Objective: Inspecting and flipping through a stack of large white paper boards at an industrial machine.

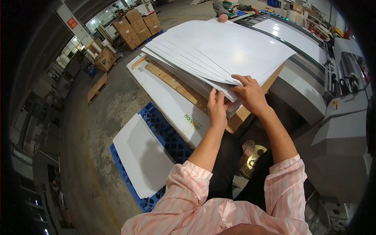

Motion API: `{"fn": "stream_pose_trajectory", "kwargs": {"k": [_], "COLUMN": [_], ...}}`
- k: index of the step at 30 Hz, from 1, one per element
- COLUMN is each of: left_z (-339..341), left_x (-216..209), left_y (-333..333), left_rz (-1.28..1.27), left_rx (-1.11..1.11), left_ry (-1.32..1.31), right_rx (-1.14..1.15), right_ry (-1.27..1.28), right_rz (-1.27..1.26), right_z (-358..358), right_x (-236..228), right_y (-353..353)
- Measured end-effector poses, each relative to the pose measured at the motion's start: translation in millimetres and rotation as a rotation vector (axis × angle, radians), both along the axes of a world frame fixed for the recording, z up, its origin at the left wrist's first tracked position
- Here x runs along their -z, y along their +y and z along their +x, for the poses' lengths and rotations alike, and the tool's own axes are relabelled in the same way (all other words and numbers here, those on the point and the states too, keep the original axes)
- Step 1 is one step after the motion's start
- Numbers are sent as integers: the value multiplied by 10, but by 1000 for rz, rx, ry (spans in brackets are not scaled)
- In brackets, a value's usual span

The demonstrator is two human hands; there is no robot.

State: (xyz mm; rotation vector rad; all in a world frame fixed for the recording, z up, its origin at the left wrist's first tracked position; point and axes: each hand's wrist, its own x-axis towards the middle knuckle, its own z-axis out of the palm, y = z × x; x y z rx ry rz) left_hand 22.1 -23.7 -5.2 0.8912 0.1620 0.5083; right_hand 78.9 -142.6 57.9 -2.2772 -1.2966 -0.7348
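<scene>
A thick stack of large white sheets (219, 47) lies fanned out on a brown board in front of me. My left hand (216, 108) grips the near corner of the stack from below, fingers closed on the sheet edges. My right hand (250, 94) lies on top of the same corner, with the fingers curled over the uppermost sheets and lifting them a little. Both forearms rise from pink striped sleeves at the lower edge.
A blue plastic pallet (164, 135) on the concrete floor carries a white board (141, 154). A grey machine (340, 129) stands at the right. Cardboard boxes (137, 25) are stacked at the back left. Another person's hand (222, 17) rests at the far end.
</scene>
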Motion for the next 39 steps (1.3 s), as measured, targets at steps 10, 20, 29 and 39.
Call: {"fn": "stream_pose_trajectory", "kwargs": {"k": [10, 20, 29, 39], "left_z": [-18, -17, 11, -17], "left_x": [4, -68, -41, -40], "left_y": [27, -17, -29, -61], "left_rz": [29, 22, 80, 30], "left_rx": [-4, 4, -36, -97], "left_ry": [36, 8, 84, 109], "right_rx": [86, 213, -94, -149], "right_ry": [190, -27, 94, 401], "right_rz": [-7, 148, 308, 757], "right_z": [-141, 20, 286, 151], "right_x": [-83, -140, 134, -45], "right_y": [53, 61, 95, 184]}}
